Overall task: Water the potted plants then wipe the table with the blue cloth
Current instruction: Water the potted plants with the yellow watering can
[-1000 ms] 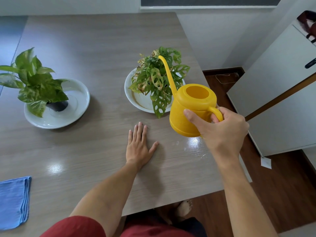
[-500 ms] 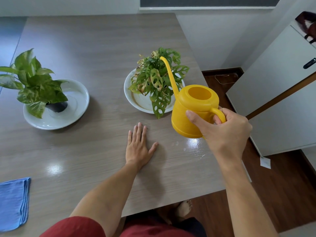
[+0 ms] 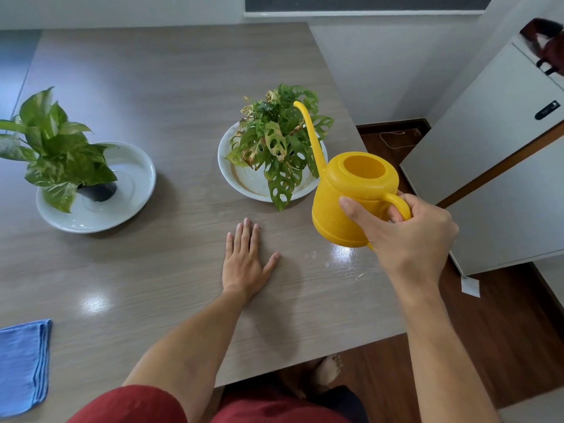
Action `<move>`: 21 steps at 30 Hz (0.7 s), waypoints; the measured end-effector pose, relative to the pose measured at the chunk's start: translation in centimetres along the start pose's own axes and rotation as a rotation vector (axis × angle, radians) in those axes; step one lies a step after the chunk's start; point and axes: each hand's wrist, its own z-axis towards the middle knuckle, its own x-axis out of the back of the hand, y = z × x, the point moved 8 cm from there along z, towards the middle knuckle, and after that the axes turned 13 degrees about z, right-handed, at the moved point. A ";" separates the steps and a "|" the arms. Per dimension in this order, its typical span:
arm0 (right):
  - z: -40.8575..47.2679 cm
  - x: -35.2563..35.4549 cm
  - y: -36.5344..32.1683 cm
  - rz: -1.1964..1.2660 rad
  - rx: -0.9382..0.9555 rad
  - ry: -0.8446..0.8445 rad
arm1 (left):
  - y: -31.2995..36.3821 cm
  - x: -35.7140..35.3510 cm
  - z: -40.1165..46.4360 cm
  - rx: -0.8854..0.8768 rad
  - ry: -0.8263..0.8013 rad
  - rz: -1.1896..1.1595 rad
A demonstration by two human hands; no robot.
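Observation:
My right hand (image 3: 406, 233) grips the handle of a yellow watering can (image 3: 351, 196), held above the table's right side with its thin spout reaching over the holey-leaved plant (image 3: 276, 138) in a white dish (image 3: 244, 184). No water stream is visible. My left hand (image 3: 244, 261) lies flat, fingers spread, on the wooden table (image 3: 152, 87), just in front of that dish. A second plant with broad green leaves (image 3: 52, 148) stands in a black pot on another white dish (image 3: 134, 184) at the left. The folded blue cloth (image 3: 23, 364) lies at the table's near left corner.
Small water droplets (image 3: 314, 256) glisten on the table below the can. To the right of the table stands a white cabinet (image 3: 503, 166) over dark wooden floor (image 3: 503, 331). A white wall runs behind. My bare foot (image 3: 328, 366) shows under the table's near edge.
The watering can has shifted slightly right and down, with the spout still over the right plant. My left hand has stayed flat on the table.

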 end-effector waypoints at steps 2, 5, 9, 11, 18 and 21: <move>0.0 0.0 0.0 -0.007 0.007 -0.002 | 0.0 0.0 0.0 0.001 -0.004 -0.003; -0.1 0.3 0.2 -0.004 0.010 -0.002 | 0.0 0.0 0.0 -0.001 -0.008 0.008; -0.5 0.7 0.4 -0.011 0.011 -0.004 | 0.0 -0.1 0.0 -0.003 -0.013 0.008; -0.7 0.8 0.6 0.000 0.006 -0.006 | -0.1 -0.1 0.0 -0.001 -0.013 0.011; -1.4 0.9 0.6 0.045 0.010 -0.013 | -0.1 -0.1 0.0 -0.004 -0.012 0.003; -1.7 0.7 0.8 0.045 -0.001 -0.028 | -0.1 -0.1 0.0 -0.006 -0.006 -0.005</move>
